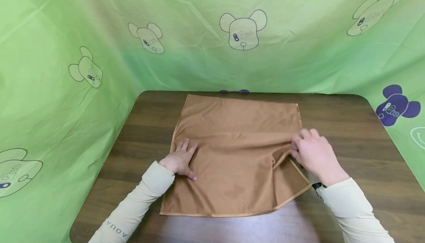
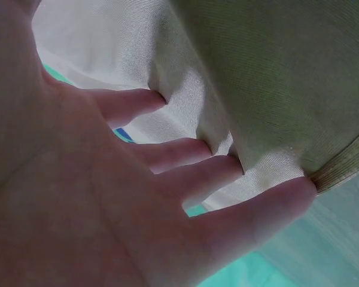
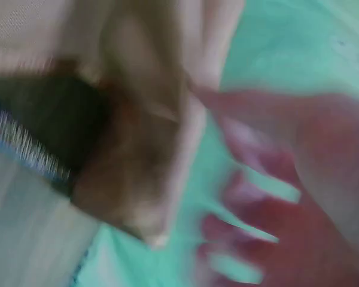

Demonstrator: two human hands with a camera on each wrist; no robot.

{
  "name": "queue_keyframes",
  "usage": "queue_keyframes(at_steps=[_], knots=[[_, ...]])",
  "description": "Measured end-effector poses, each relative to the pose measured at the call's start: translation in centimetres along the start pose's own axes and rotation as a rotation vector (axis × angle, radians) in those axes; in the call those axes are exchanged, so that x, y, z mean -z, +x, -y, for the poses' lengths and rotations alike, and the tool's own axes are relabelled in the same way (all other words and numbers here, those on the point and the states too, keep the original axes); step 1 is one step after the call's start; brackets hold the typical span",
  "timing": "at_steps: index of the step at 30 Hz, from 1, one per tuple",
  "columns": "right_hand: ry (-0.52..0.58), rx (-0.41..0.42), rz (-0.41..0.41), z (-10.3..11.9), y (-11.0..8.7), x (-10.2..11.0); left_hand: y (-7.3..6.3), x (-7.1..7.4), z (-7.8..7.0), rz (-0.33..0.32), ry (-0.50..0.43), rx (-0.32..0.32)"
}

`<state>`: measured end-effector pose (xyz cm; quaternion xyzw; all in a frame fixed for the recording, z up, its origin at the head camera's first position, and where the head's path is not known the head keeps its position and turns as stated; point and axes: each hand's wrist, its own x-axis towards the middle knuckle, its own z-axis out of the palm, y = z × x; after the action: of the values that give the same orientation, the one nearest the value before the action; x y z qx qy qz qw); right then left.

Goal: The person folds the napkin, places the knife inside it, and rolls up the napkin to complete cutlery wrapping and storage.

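A brown cloth with stitched edges (image 1: 229, 169) lies spread on the table. My left hand (image 1: 179, 160) rests on its left part with the fingers spread. In the left wrist view the fingertips of the left hand (image 2: 167, 173) touch the fabric near a stitched edge. With thumb and fingers, my right hand (image 1: 313, 154) pinches the cloth at its right side and pulls up a fold. Below that fold, the near right corner shows another brown surface. The right wrist view is blurred, with the right hand (image 3: 287, 173) at the cloth's edge (image 3: 194, 143).
The dark wooden table (image 1: 348, 136) has rounded far corners. A green fabric backdrop (image 1: 199, 65) with printed bear heads hangs behind it and along both sides. A dark strap (image 1: 317, 186) shows at the right wrist.
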<state>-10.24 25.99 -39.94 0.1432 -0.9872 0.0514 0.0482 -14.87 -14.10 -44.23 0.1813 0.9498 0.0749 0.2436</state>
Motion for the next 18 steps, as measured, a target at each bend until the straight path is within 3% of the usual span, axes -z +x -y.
queue_keyframes(at_steps=[5,11,15,18], knots=[[0.045,0.107,0.223,0.8,-1.0,-1.6,-0.1,0.2,-0.1,0.000,-0.005,0.002],[-0.020,0.239,0.171,1.3,-1.9,-3.5,-0.3,0.1,-0.1,0.004,-0.006,0.002],[-0.068,0.235,0.109,1.4,-2.3,-4.2,-0.4,0.1,-0.1,0.000,-0.008,0.002],[-0.040,0.176,0.179,1.5,-2.5,-3.9,-0.3,0.1,0.0,0.000,-0.009,0.001]])
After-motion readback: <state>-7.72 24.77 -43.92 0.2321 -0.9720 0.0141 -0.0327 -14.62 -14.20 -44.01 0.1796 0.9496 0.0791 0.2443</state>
